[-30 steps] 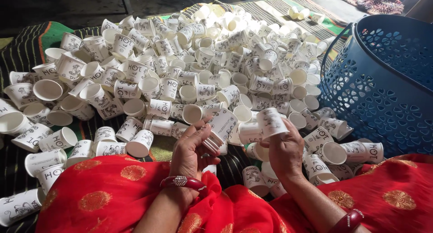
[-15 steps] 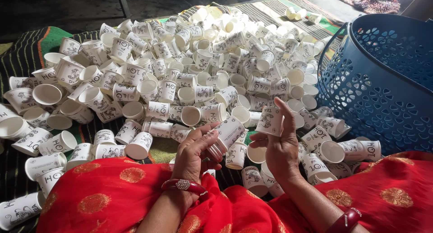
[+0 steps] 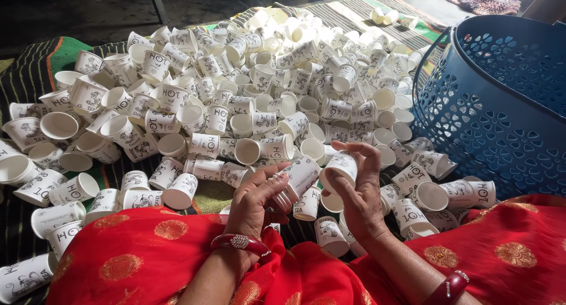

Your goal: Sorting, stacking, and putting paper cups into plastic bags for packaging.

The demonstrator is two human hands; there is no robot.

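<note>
Matt paper cups (image 3: 247, 104), perforated glossy plastic basket (image 3: 501, 104), woven striped cloth mat (image 3: 35, 69)

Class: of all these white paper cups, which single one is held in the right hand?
The cup pinched in the right hand, lifted above the pile beside the left hand's nested stack.

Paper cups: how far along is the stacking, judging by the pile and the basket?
Done: only a short nested stack in the left hand. In hand: right hand holds a single cup beside it. Left: the loose pile covers the mat; blue basket interior shows no cups.
</note>
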